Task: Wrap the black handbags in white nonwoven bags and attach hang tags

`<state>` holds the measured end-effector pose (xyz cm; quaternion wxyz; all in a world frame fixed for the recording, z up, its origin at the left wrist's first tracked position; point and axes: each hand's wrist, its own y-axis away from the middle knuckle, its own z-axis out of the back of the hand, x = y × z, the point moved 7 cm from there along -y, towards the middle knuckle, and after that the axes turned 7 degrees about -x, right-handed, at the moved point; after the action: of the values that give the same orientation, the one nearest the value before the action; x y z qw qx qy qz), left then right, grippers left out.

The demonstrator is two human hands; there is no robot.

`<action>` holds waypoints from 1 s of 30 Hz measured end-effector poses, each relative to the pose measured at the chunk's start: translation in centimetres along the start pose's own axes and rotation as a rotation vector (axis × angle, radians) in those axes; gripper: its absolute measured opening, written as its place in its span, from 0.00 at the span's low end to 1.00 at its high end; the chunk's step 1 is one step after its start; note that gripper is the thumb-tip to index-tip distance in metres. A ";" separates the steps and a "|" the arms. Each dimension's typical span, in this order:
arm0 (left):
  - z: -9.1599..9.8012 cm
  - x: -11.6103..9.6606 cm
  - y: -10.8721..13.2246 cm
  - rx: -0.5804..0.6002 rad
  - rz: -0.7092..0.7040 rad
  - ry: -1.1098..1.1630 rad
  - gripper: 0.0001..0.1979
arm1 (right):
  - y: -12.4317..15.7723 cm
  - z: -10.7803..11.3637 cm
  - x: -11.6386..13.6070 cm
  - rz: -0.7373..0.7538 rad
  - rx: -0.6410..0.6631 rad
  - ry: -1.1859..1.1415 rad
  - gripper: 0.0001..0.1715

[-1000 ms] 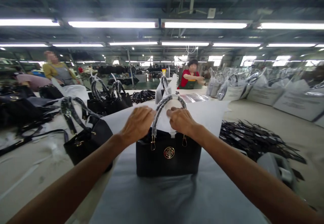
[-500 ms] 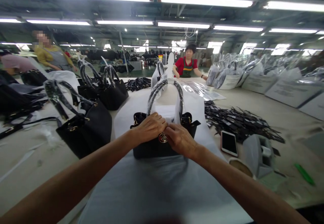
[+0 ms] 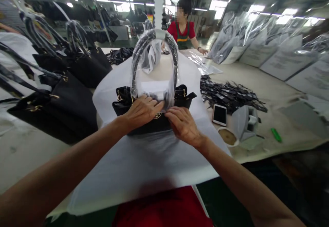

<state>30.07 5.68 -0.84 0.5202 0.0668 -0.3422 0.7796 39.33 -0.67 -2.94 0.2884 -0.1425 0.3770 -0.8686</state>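
Note:
A black handbag [image 3: 146, 128] with a round gold emblem [image 3: 157, 115] stands upright in front of me on a large white sheet [image 3: 123, 172]. Clear wrap covers its raised handles [image 3: 145, 42], and some translucent wrap bunches at the bag's top opening. My left hand [image 3: 144, 110] is closed over the upper front edge, left of the emblem and partly covering it, with the thumb stretched toward the right. Beside the emblem, my right hand [image 3: 183, 124] has its fingers bent in on the same edge. The fingertips of both hands are partly hidden.
More black handbags [image 3: 59, 107] stand at left. On the right lie a heap of black straps with tags [image 3: 231, 97], a phone [image 3: 219, 114], a tape roll [image 3: 227, 137] and a green cutter [image 3: 276, 135]. Wrapped white packages [image 3: 277, 59] line the back right. A co-worker [image 3: 181, 28] stands across the table.
The view has tilted down and moved closer to the bag. My hands, nearly touching before, are slightly apart, and the left covers more of the emblem. The co-worker's head has turned.

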 end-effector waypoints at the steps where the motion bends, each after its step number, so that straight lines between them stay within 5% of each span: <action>1: -0.3 -0.2 0.1 -0.001 -0.015 0.006 0.14 | 1.7 -0.1 0.4 -0.020 -0.003 -0.014 0.15; 5: -1.2 -0.6 0.4 -0.038 -0.069 0.024 0.15 | 8.2 -2.4 1.9 -0.153 0.131 -0.065 0.14; 8: -1.2 -0.6 0.3 -0.129 -0.072 0.023 0.14 | 10.3 -5.8 2.6 -0.230 0.319 -0.091 0.12; 11: -0.8 -0.6 0.1 -0.189 -0.069 0.060 0.13 | 9.2 -9.2 2.0 -0.329 0.421 -0.054 0.12; 17: 0.1 0.3 -0.9 -0.171 -0.040 0.163 0.11 | 6.0 -13.1 0.0 -0.406 0.400 0.003 0.15; 22: -1.4 1.2 -1.7 -0.116 -0.038 0.129 0.11 | 5.8 -14.2 -0.9 -0.425 0.387 0.014 0.17; 25: -1.9 1.1 -1.6 -0.185 -0.049 0.030 0.11 | 6.1 -14.2 -0.8 -0.422 0.383 0.019 0.12; 28: -1.8 0.8 -1.1 -0.279 -0.022 -0.088 0.11 | 7.5 -12.2 -1.7 -0.425 0.344 0.053 0.10; 30: -1.6 0.8 -0.8 -0.332 0.009 -0.120 0.11 | 9.8 -8.9 -3.7 -0.481 0.281 0.133 0.12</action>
<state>30.80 7.48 -1.34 0.4992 0.0250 -0.4969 0.7094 41.93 1.29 -16.30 0.0654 -0.1291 0.2264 -0.9632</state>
